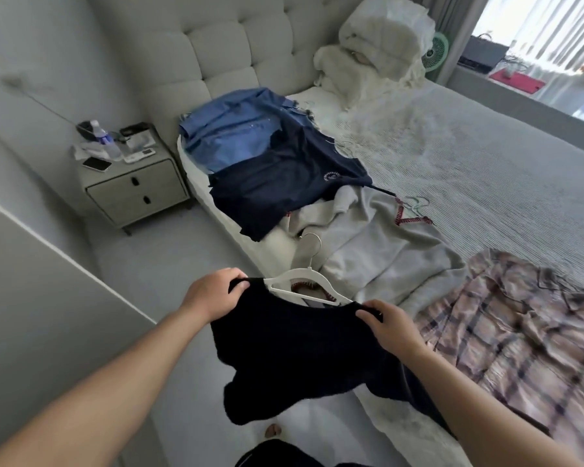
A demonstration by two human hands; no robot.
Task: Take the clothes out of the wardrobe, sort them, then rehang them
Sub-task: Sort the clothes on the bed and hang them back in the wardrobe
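Clothes lie sorted on the bed (486, 136); left hand (213, 294) and right hand (390, 326) each pinch a shoulder of the dark top (297, 352) near the white hanger (304, 284). Likely rehanging: next, work the hanger into its neck

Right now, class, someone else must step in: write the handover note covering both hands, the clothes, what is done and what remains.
Left hand and right hand each grip a shoulder of the black top, held above the bed's edge, with the white hanger at its neckline.
Lying on the bed: blue shirt, navy T-shirt, grey sweatshirt, plaid shirt.
Done: clothes out and spread.
Left: finish sorting, rehang everything; wardrobe not in view.
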